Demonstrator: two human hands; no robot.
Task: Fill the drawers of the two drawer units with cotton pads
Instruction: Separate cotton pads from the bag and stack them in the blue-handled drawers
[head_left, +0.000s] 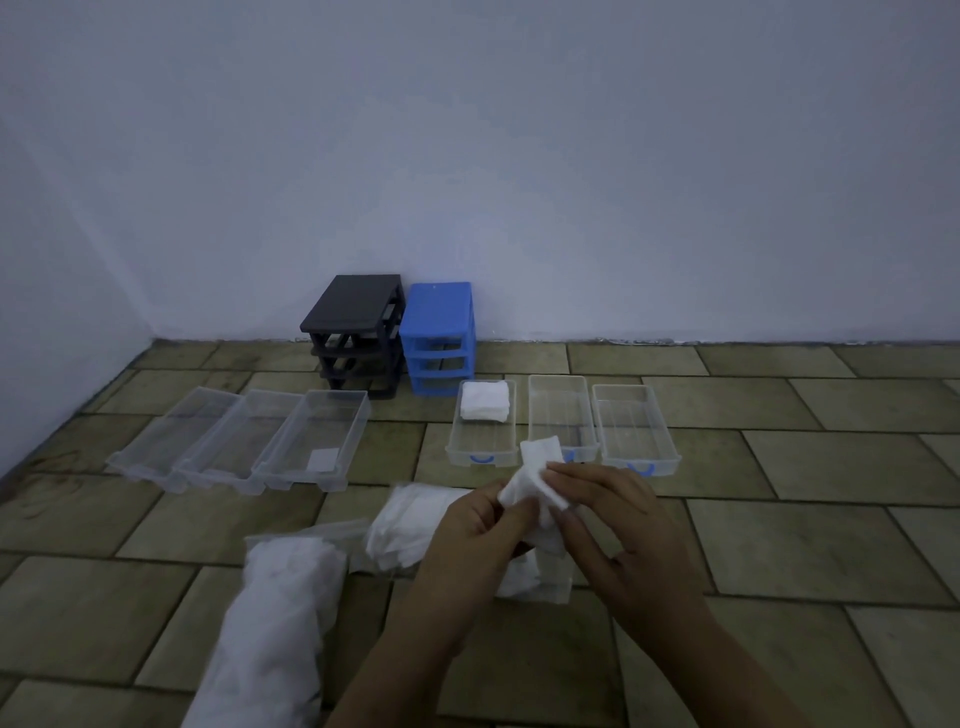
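A black drawer unit (358, 335) and a blue drawer unit (439, 338) stand against the wall with their drawers taken out. Three clear drawers lie left on the floor; the nearest (317, 441) holds one pad. Three clear drawers with blue handles lie right; the left one (483, 452) holds a stack of cotton pads (485, 400), while the middle (561, 415) and right (631, 426) ones look empty. My left hand (467, 540) and my right hand (618, 525) together hold a small bunch of white cotton pads (535, 478) above the floor.
An open clear bag of cotton pads (405, 525) lies on the tiled floor just under my hands. A longer full bag of pads (280, 623) lies at the near left. The white wall (519, 156) closes off the back and left.
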